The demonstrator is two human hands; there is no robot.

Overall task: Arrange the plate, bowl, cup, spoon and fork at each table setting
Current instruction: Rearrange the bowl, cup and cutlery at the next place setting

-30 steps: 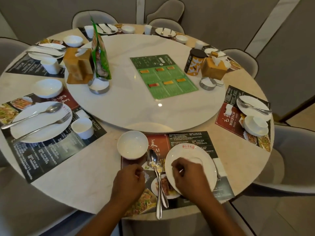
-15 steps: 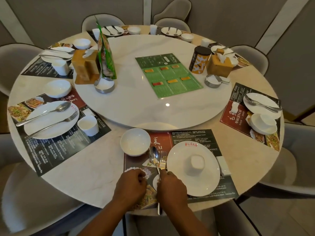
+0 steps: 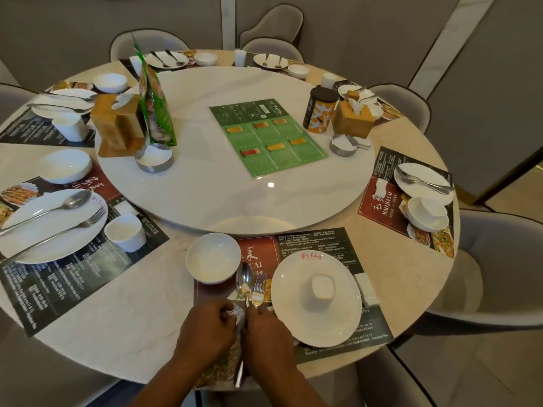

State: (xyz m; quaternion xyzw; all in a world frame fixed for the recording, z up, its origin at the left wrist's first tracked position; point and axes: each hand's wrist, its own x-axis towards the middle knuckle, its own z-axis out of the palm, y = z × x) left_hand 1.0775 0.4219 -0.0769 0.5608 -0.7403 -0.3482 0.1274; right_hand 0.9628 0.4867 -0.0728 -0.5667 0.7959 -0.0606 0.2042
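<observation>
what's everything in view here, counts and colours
table: one, beige, underneath
turntable: one, white, table centre
placemats: several, dark, under settings
plates: at least six, white, on placemats
bowls: six, white, beside plates
cups: at least five, white, nearest on plate
spoons: several, silver, nearest left of its plate
forks: several, silver, nearest beside that spoon
menu, packet: one each, green, turntable
tissue boxes: two, brown, turntable
canister: one, black-yellow, turntable
metal dishes: two, silver, turntable
chairs: several, grey, around table
left hand: at spoon handle
right hand: at fork handle

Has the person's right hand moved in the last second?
Yes. The right hand went leftward off the plate to the spoon and fork handles.
</observation>
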